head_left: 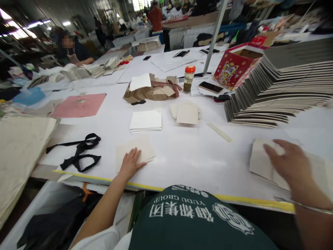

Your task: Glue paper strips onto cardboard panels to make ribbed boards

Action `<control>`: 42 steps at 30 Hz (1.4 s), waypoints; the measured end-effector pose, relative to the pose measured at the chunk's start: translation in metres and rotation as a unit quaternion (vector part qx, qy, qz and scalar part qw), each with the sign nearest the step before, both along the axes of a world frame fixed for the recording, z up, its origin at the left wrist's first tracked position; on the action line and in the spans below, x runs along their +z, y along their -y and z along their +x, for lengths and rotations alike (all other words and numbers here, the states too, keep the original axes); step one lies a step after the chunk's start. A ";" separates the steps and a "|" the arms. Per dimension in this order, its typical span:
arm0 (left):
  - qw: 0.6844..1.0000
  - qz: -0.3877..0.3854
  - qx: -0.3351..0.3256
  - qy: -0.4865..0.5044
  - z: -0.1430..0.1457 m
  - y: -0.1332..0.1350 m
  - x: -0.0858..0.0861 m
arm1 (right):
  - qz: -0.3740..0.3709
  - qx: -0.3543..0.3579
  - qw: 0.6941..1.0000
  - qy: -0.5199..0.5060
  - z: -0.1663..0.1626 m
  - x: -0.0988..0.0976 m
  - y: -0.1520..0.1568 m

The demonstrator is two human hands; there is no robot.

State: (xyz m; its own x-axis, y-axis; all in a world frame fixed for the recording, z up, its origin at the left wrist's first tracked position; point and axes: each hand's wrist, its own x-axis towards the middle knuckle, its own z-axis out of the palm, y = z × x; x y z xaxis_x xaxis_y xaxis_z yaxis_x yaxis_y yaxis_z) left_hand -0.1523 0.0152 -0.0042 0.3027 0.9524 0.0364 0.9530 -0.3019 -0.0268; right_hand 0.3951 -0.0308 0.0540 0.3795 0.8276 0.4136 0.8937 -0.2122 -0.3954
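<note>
My left hand (130,162) lies flat on a small pile of thin beige pieces (140,146) near the table's front edge, its fingers stretched out. On the right, my right hand (290,159) is over a stack of beige pieces (260,163), slightly blurred, with its thumb and fingers apart; nothing shows between them. Whether its fingertips touch the top piece I cannot tell. Between and beyond the hands lie a pile of white cards (145,120), a smaller pile of cream pieces (187,114) and narrow pale strips (220,132).
Black straps (80,152) and a pink sheet (80,105) lie on the left. Behind stand a brown bundle (148,92), a red-lidded jar (188,80), a phone (210,87) and a red box (234,67). A tall fanned grey stack (273,90) rises at right. Another person sits far left.
</note>
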 end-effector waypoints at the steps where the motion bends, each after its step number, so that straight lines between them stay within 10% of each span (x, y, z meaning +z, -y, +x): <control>1: 1.000 0.003 -0.002 -0.005 0.001 -0.001 0.001 | -0.019 0.038 0.999 -0.002 -0.025 -0.007 -0.011; 8: 0.998 0.022 -0.052 -0.006 0.001 -0.005 0.000 | -0.048 0.489 0.871 0.006 -0.229 -0.034 -0.043; 13: 0.977 0.162 -0.019 0.134 -0.006 -0.006 0.036 | -0.061 0.614 0.786 0.034 -0.302 -0.029 -0.039; 16: 0.903 0.370 0.063 0.207 0.001 -0.004 0.082 | -0.063 0.551 0.832 0.006 -0.291 -0.023 -0.073; 19: 0.889 0.397 -0.044 0.225 0.029 0.000 0.104 | -0.041 0.369 0.929 -0.010 -0.247 -0.010 -0.127; 22: 0.924 0.266 -0.199 0.191 0.085 0.006 0.083 | -0.049 0.243 0.968 0.031 -0.205 0.002 -0.174; 26: 0.938 -0.063 -0.315 0.132 0.161 0.005 0.027 | -0.159 0.270 0.937 0.156 -0.187 0.001 -0.209; 32: 0.890 -0.192 -0.188 0.367 0.173 -0.037 0.027 | -0.181 0.311 0.916 0.178 -0.180 0.010 -0.218; 38: 0.671 -0.325 0.031 0.666 0.190 -0.084 0.041 | 0.014 0.249 0.950 -0.186 -0.178 0.024 -0.178; 42: 0.551 -0.347 0.050 0.757 0.214 -0.082 0.050 | 0.012 0.226 0.825 -0.517 -0.193 0.020 -0.122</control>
State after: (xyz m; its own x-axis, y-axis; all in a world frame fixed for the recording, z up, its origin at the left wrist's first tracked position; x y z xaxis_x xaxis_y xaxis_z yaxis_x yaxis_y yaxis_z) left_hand 0.0612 0.0974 0.0463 0.3709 0.9051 -0.2078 -0.2637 0.3172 0.9110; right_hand 0.2020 0.0911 0.0740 0.1936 0.9778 0.0804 0.0610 0.0698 -0.9957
